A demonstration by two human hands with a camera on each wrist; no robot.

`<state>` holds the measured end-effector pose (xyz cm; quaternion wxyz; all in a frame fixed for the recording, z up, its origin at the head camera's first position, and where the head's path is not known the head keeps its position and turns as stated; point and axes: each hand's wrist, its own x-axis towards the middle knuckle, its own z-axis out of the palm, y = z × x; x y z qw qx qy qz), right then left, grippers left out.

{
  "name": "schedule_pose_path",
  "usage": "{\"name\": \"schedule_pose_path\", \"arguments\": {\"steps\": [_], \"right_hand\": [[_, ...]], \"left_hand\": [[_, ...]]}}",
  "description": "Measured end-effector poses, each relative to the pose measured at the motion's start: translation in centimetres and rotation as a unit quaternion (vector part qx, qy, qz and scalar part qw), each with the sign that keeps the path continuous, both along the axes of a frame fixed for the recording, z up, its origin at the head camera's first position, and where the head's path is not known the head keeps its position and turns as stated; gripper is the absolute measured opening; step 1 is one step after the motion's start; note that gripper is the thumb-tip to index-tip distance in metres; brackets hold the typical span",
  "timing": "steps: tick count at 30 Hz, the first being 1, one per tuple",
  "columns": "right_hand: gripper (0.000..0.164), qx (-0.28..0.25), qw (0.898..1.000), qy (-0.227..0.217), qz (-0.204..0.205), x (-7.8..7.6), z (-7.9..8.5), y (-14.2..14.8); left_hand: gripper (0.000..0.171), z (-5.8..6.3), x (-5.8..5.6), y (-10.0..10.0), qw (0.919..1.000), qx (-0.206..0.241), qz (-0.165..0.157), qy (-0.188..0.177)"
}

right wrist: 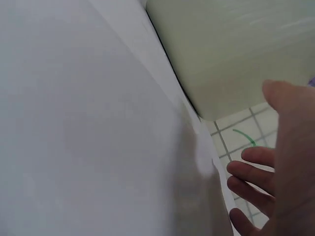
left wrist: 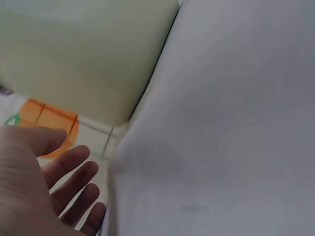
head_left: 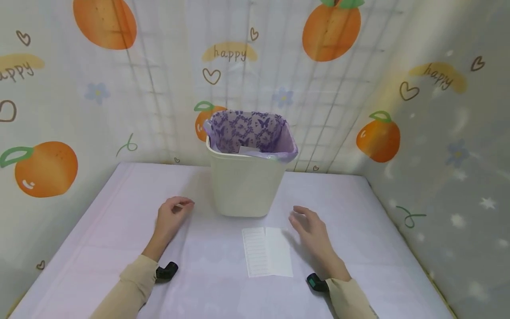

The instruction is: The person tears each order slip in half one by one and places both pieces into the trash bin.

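Observation:
A white sheet of paper lies flat on the table in front of the bin, with a crease down its middle and printed lines on its left half. Behind it stands a cream-coloured trash bin lined with a purple patterned bag. Left of the bin, my left hand is held loosely bent with nothing in it. To the right of the paper, my right hand hovers near its upper right corner, fingers relaxed, holding nothing. A whitish piece shows inside the bin; its lower part is hidden by the rim.
A pale lilac cloth covers the table. A curtain printed with oranges and hearts hangs behind the bin and along both sides. Black devices sit at both wrists.

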<state>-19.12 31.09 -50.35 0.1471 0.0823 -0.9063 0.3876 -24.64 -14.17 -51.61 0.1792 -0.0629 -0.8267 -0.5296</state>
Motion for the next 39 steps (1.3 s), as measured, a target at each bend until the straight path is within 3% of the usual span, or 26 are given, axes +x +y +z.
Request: {"name": "schedule_pose_path", "arguments": {"steps": [6,16,23,27,30,33,36,39], "right_hand": [[0.054,0.009,1.000,0.000,0.027,0.6,0.2,-1.5],[0.064,0.070,0.992,0.048,0.089,0.4,0.5,-2.3],[0.070,0.072,0.992,0.027,0.101,1.2,0.2,-3.2],[0.070,0.083,0.990,0.040,0.112,1.3,0.2,-3.7],[0.071,0.093,0.988,0.048,0.112,1.3,0.4,-3.9],[0.072,0.101,0.987,0.048,0.111,1.4,0.4,-3.8],[0.074,0.101,0.987,0.040,0.118,1.5,0.3,-3.7],[0.074,0.101,0.985,0.036,0.132,1.6,0.1,-3.7]], "left_hand": [[0.009,0.0,0.3,1.7,0.9973,-0.040,-0.047,0.038],[0.009,0.1,0.6,2.2,0.9949,-0.056,-0.060,0.059],[0.010,0.6,0.3,1.3,0.9917,-0.075,-0.104,0.011],[0.013,1.2,-0.3,0.6,0.9887,-0.096,-0.113,-0.021],[0.013,1.8,-0.7,1.0,0.9829,-0.127,-0.131,-0.025],[0.011,2.4,-0.8,2.3,0.9717,-0.167,-0.166,-0.016],[0.007,2.7,-0.4,4.0,0.9591,-0.203,-0.198,-0.006],[0.005,2.8,0.4,5.7,0.9537,-0.225,-0.199,0.000]]}}
